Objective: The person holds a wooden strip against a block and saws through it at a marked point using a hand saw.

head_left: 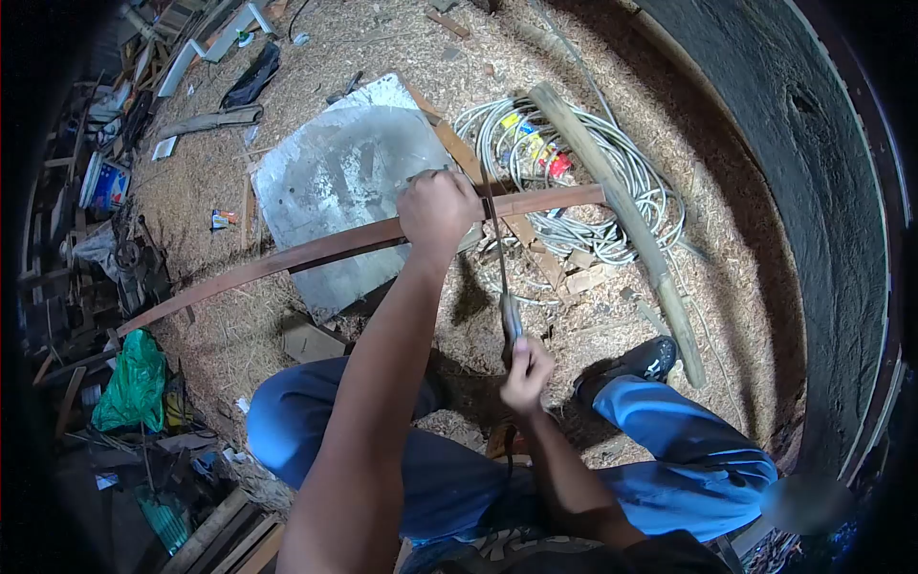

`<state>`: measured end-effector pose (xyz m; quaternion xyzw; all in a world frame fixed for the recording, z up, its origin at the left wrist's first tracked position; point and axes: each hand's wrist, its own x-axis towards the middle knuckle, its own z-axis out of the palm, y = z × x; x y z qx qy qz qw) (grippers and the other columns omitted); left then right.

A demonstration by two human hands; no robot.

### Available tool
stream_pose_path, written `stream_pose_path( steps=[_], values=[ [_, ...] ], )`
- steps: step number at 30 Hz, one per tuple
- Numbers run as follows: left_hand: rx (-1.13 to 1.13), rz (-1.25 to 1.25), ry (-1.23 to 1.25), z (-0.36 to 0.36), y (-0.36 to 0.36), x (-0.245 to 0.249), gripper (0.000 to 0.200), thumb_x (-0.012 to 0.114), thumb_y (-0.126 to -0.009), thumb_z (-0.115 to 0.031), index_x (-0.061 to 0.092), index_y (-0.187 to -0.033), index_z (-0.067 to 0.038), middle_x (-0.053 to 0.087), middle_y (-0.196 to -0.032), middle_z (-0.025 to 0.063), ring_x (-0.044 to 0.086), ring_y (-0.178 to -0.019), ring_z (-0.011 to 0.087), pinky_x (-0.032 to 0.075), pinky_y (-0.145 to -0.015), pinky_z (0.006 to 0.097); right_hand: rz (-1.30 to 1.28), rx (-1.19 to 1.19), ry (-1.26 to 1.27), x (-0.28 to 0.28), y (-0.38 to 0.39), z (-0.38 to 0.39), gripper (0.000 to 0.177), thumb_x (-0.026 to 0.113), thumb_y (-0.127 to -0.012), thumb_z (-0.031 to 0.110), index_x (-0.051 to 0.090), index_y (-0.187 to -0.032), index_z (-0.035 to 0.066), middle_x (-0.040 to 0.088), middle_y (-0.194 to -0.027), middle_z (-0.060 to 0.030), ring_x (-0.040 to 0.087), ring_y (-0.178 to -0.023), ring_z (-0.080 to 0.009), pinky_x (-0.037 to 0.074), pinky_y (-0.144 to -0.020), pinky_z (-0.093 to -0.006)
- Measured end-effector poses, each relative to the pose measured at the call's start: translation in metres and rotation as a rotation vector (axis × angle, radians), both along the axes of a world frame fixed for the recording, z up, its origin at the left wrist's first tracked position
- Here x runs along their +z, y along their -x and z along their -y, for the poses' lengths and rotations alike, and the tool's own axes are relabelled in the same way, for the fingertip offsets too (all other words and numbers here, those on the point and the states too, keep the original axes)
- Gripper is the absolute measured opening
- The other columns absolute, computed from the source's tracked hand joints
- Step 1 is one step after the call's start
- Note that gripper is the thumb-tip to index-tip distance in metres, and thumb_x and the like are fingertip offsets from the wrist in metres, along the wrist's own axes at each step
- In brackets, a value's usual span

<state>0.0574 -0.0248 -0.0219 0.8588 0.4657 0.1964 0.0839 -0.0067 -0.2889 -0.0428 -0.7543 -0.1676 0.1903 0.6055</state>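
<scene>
A long, narrow reddish-brown wooden plank [316, 251] runs across the view, from the lower left to the round pole on the right. My left hand [440, 209] is closed over it near a metal-topped surface [359, 158]. Just right of that hand, a thin-bladed handsaw [497, 244] crosses the plank, its blade seen nearly edge-on. The saw's handle sits in my closed right hand [528, 375], low between my knees. How deep the blade is in the wood cannot be made out.
A coil of pale cable [660, 196] lies under a round wooden pole [598, 163], by my shoe [645, 364]. Wood shavings [382, 38] cover the floor. On the left are a green plastic bag [134, 383] and scrap; a dark curved wall [813, 191] rises on the right.
</scene>
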Motion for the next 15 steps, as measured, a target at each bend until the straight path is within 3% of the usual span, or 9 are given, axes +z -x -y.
stream_pose_path(
  steps=[3, 6, 7, 9, 13, 15],
  values=[
    [0.003, -0.024, 0.004, 0.001, 0.004, -0.001, 0.036, 0.056, -0.09, -0.023, 0.073, -0.069, 0.0, 0.069, -0.071, 0.0237, 0.069, -0.064, 0.0413, 0.057, -0.067, 0.0491, -0.038, 0.007, -0.06, -0.007, -0.034, -0.039, 0.037, 0.05, -0.104, 0.015, 0.047, -0.069, 0.002, 0.039, -0.057, -0.0031, 0.04, -0.05, -0.0116, 0.029, -0.048, -0.0327],
    [0.0, -0.03, 0.019, 0.001, 0.0, 0.004, 0.036, 0.055, -0.09, -0.023, 0.073, -0.069, 0.001, 0.069, -0.07, 0.0238, 0.069, -0.063, 0.0414, 0.057, -0.067, 0.049, -0.064, 0.035, -0.029, 0.002, -0.013, -0.01, 0.039, 0.051, -0.103, 0.015, 0.043, -0.066, 0.003, 0.037, -0.056, -0.0036, 0.038, -0.049, -0.0117, 0.028, -0.048, -0.0335],
    [0.006, -0.017, 0.02, 0.0, 0.0, 0.003, 0.036, 0.055, -0.09, -0.022, 0.073, -0.068, 0.001, 0.069, -0.07, 0.0239, 0.069, -0.063, 0.0415, 0.057, -0.067, 0.0491, 0.033, -0.011, -0.109, -0.017, 0.004, 0.008, 0.04, 0.05, -0.103, 0.015, 0.041, -0.066, 0.004, 0.036, -0.056, -0.003, 0.036, -0.049, -0.0117, 0.027, -0.048, -0.0342],
    [0.007, -0.009, 0.012, -0.001, 0.0, 0.001, 0.036, 0.055, -0.09, -0.022, 0.073, -0.068, 0.001, 0.069, -0.069, 0.0239, 0.069, -0.063, 0.0417, 0.057, -0.066, 0.0492, 0.108, 0.0, -0.056, -0.005, 0.021, 0.018, 0.039, 0.05, -0.103, 0.015, 0.042, -0.066, 0.005, 0.034, -0.055, -0.0024, 0.034, -0.048, -0.011, 0.026, -0.047, -0.034],
    [0.0, -0.013, -0.001, -0.003, -0.001, -0.001, 0.037, 0.055, -0.09, -0.023, 0.073, -0.068, 0.001, 0.068, -0.07, 0.0246, 0.069, -0.063, 0.0421, 0.057, -0.065, 0.0496, 0.003, -0.012, 0.022, 0.014, -0.011, -0.021, 0.037, 0.052, -0.102, 0.013, 0.043, -0.067, 0.004, 0.034, -0.054, -0.0024, 0.036, -0.051, -0.0112, 0.027, -0.049, -0.0339],
    [0.008, -0.018, 0.004, 0.002, 0.005, -0.003, 0.037, 0.055, -0.09, -0.023, 0.073, -0.068, 0.001, 0.068, -0.07, 0.025, 0.069, -0.063, 0.0422, 0.057, -0.065, 0.0498, -0.033, 0.007, -0.006, 0.002, -0.025, -0.035, 0.04, 0.048, -0.105, 0.015, 0.045, -0.067, 0.002, 0.04, -0.059, 0.001, 0.036, -0.053, -0.0095, 0.028, -0.05, -0.032]
  ],
)
